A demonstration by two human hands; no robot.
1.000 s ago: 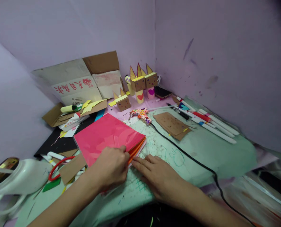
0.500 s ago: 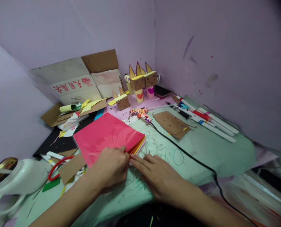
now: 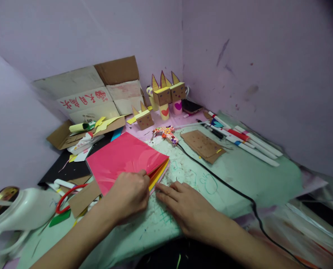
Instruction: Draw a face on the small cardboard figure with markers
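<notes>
A square stack of coloured paper (image 3: 127, 155), pink on top with yellow and other sheets showing at its right edge, lies on the green table cover. My left hand (image 3: 133, 190) is closed on the near corner of the stack, and the top sheets are lifted a little there. Beside that corner, my right hand (image 3: 183, 205) rests on the table with its fingers extended, the fingertips near the edge of the lower sheets. Nothing shows in my right hand.
Behind the paper are a patterned glue gun (image 3: 166, 133) with a black cord, cardboard cat figures (image 3: 162, 97) and brown cardboard (image 3: 202, 145). Markers (image 3: 247, 144) lie right. Scissors with red handles (image 3: 61, 201) and a white jug (image 3: 29, 209) stand left.
My left hand has moved slightly left and away from my right hand. The gap at the stack's near corner has widened, showing more yellow paper.
</notes>
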